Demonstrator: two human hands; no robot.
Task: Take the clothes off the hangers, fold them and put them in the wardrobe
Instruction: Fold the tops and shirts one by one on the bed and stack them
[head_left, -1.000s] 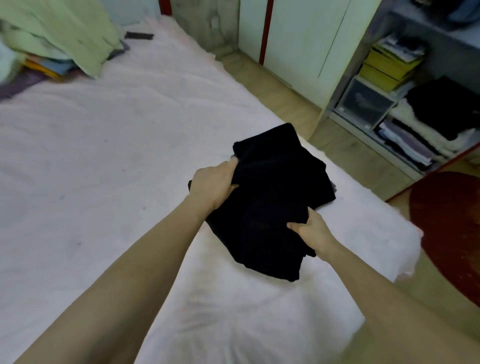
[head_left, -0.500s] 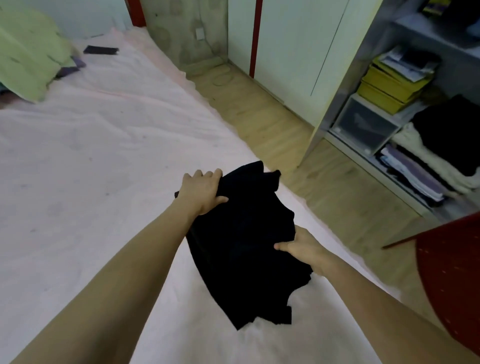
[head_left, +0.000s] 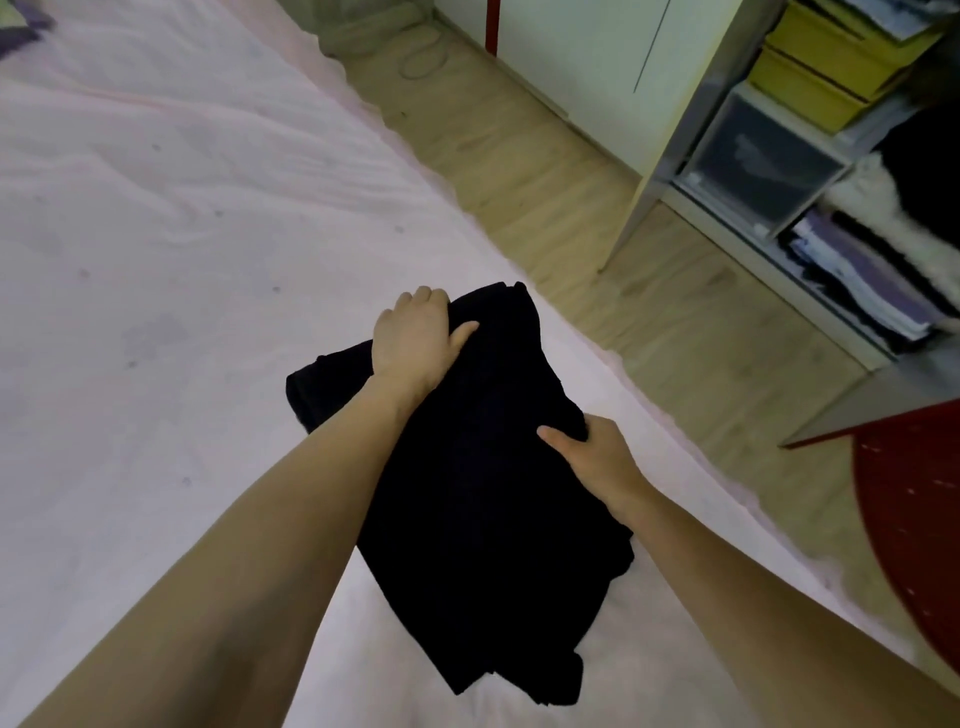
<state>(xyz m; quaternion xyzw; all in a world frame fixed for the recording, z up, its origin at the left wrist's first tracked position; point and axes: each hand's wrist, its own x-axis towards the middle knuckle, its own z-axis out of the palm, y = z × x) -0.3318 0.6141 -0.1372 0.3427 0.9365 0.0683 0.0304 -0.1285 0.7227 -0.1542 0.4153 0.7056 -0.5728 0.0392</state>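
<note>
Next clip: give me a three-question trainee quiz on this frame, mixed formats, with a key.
1. True or false: both hands grip the black garment.
2. Multiple choice: the garment is over A) the wooden floor, B) the pink bed, C) the red chair.
3. Fill in: the open wardrobe with stacked clothes stands to the person's ____.

Key: 1 true: the left hand holds its far edge, the right hand its near right side. 2 B. 3 right.

A pink-sheeted bed (head_left: 171, 249) carries the folded black garment (head_left: 467, 493); something purplish, too blurred to name, lies at its far corner (head_left: 23, 26).
</note>
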